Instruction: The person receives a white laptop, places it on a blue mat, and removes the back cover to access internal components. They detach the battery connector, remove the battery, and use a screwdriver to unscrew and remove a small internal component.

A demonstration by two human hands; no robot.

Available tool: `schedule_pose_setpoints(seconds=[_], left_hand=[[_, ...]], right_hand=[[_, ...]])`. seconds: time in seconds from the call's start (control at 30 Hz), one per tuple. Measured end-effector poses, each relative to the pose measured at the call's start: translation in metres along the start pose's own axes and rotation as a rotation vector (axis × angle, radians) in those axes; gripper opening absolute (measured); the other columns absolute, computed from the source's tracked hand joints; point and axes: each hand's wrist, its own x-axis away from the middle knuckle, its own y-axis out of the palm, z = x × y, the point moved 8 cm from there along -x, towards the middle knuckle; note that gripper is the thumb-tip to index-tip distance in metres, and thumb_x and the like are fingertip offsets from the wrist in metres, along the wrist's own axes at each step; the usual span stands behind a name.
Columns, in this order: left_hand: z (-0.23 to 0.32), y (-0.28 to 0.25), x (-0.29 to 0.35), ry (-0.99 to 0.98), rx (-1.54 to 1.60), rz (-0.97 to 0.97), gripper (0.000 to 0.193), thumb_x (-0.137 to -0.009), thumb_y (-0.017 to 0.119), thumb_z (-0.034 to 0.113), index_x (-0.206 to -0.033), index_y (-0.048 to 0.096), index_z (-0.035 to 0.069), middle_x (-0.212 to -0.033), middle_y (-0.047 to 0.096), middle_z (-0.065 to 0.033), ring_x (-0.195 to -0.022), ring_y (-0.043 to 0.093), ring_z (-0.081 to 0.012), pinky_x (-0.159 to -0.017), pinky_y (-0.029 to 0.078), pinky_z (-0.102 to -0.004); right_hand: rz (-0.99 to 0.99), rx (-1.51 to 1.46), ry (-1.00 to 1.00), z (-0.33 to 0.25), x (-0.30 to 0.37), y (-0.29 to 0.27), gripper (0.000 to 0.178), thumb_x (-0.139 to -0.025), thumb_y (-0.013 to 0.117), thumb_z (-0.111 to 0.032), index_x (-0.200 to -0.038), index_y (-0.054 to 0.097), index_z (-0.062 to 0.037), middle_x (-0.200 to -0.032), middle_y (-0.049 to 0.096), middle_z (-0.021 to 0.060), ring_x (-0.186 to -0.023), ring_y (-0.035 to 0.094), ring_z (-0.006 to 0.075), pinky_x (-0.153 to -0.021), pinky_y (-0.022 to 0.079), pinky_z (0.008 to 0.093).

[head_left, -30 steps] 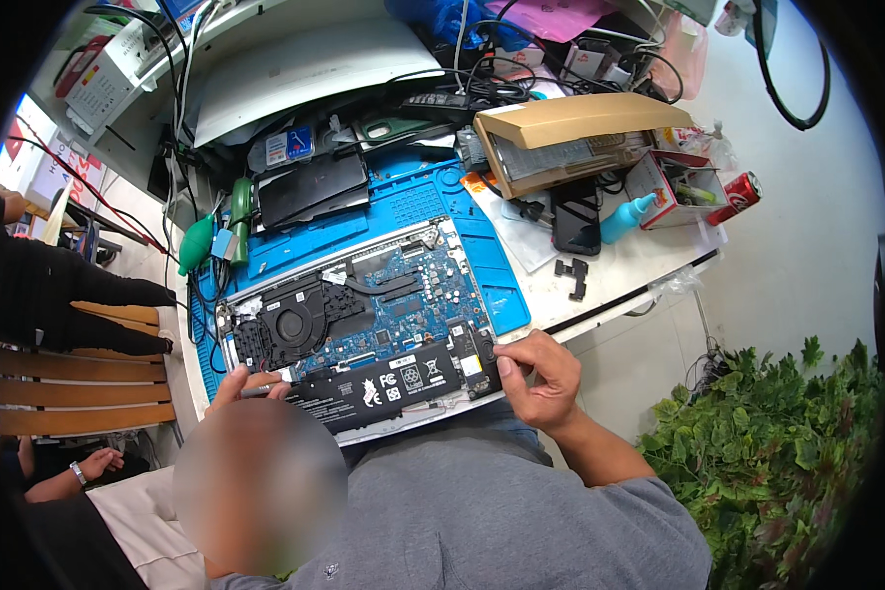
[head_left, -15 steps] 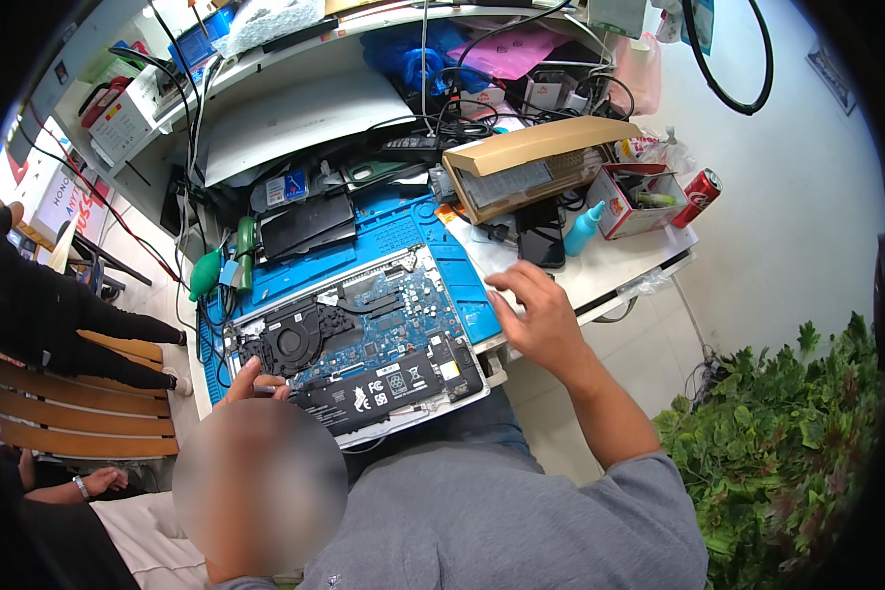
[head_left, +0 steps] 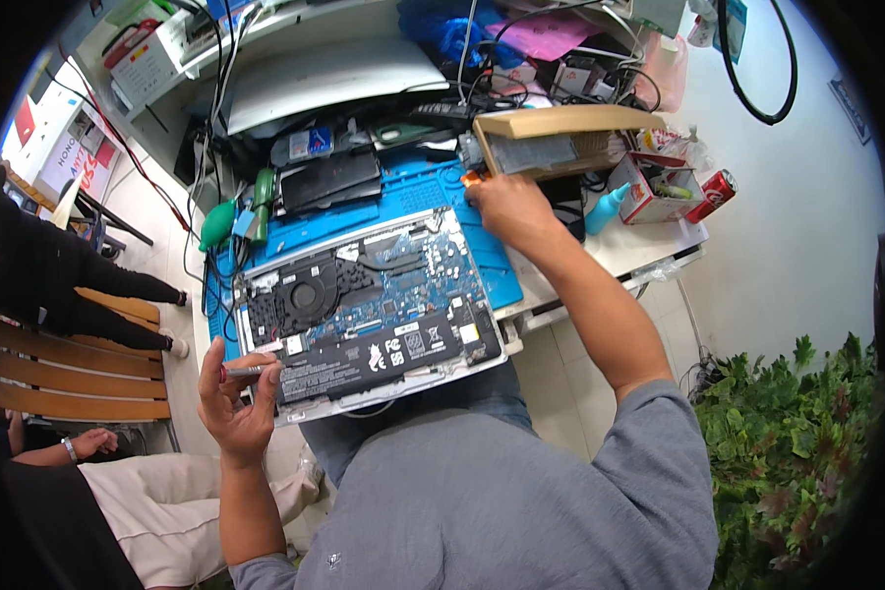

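Overhanging the bench [head_left: 649, 251] edge at lower centre, the opened silver laptop with exposed blue circuit board [head_left: 364, 310] could tip. Left hand [head_left: 234, 398] pinches a thin red-tipped tool [head_left: 241, 372] beside it; right hand [head_left: 506, 208], well apart, closes on a small orange item [head_left: 472, 179].

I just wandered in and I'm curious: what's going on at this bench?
A person is working on an opened laptop lying on a blue mat, its fan, circuit board and black battery exposed. The left hand holds a slim tool at the laptop's near left corner. The right hand reaches past the far edge of the laptop to a small orange thing beside a cardboard box. Cables, parts and a red can crowd the bench around it.
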Motion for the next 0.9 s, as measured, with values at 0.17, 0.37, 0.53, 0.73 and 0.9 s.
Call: schedule_pose_setpoints(seconds=[0.17,0.37,0.53,0.73,0.9], left_hand=[[-0.003,-0.006,0.011,-0.026,0.016,0.028,0.079,-0.097,0.077,-0.007,-0.163,0.034,-0.002,-0.107,0.078,-0.0212,-0.096,0.076,-0.0201,-0.085,0.062,-0.0297],[-0.003,-0.001,0.009,-0.037,0.028,0.029,0.079,-0.097,0.078,-0.006,-0.163,0.034,-0.001,-0.107,0.078,-0.0204,-0.094,0.076,-0.0191,-0.083,0.061,-0.028],[-0.005,-0.006,0.012,-0.077,0.018,0.028,0.081,-0.099,0.075,-0.006,-0.166,0.03,0.001,-0.108,0.078,-0.0197,-0.096,0.076,-0.0192,-0.087,0.061,-0.0298],[-0.006,-0.003,0.01,-0.071,0.036,0.056,0.08,-0.097,0.079,-0.005,-0.163,0.034,0.0,-0.106,0.079,-0.0187,-0.094,0.076,-0.0177,-0.082,0.06,-0.0265],[-0.005,0.003,0.01,-0.076,0.031,0.043,0.08,-0.097,0.078,-0.005,-0.163,0.034,-0.001,-0.106,0.079,-0.0187,-0.094,0.077,-0.0176,-0.083,0.06,-0.0262]], right_hand=[[-0.029,0.051,-0.053,-0.019,-0.009,-0.013,0.021,-0.096,0.06,-0.009,-0.093,0.08,-0.0048,-0.096,0.078,0.0228,-0.092,0.079,0.0423,-0.083,0.064,0.0522],[-0.161,0.082,-0.094,-0.026,-0.01,-0.013,0.014,-0.092,0.064,-0.002,-0.102,0.073,-0.0001,-0.099,0.078,0.0235,-0.096,0.078,0.0439,-0.083,0.064,0.0534],[-0.145,0.023,-0.042,-0.02,-0.005,-0.013,0.014,-0.092,0.063,-0.004,-0.103,0.07,0.001,-0.095,0.076,0.0267,-0.094,0.075,0.047,-0.085,0.059,0.0567],[0.073,-0.057,-0.093,-0.015,0.007,-0.029,0.015,-0.092,0.07,-0.015,-0.098,0.07,-0.0014,-0.086,0.075,0.0244,-0.084,0.073,0.046,-0.08,0.058,0.0557],[0.226,-0.183,-0.162,-0.022,0.04,-0.06,0.012,-0.089,0.074,-0.012,-0.094,0.07,-0.0023,-0.07,0.07,0.0167,-0.067,0.072,0.0376,-0.066,0.057,0.0469]])
